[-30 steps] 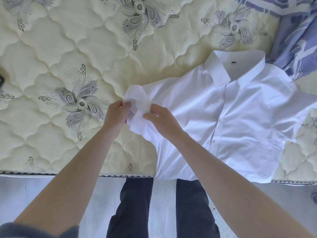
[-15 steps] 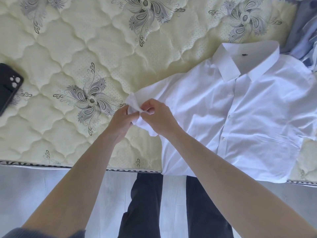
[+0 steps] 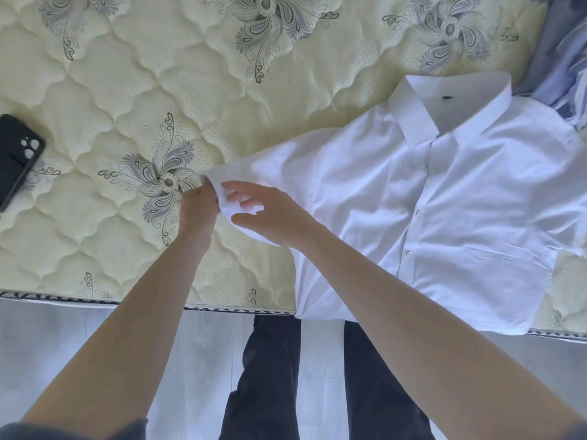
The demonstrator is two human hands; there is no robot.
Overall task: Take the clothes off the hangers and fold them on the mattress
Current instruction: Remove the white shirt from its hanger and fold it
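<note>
White shirt [image 3: 444,223] overhangs the mattress [image 3: 127,90] edge — left hand [image 3: 197,211] pinches sleeve hem [image 3: 224,173], right hand [image 3: 273,217] spread loose.

White shirt [image 3: 444,211] lies flat on mattress [image 3: 127,90], front up, buttoned, collar [image 3: 451,112] toward far side, hem at near edge. Left hand [image 3: 198,208] pinches the end of the sleeve [image 3: 254,173]. Right hand [image 3: 270,217] sits over the same sleeve, fingers spread and loose. Black phone [image 3: 17,160] lies on mattress, far left. Blue striped cloth [image 3: 565,68] lies beside collar, top right.
</note>
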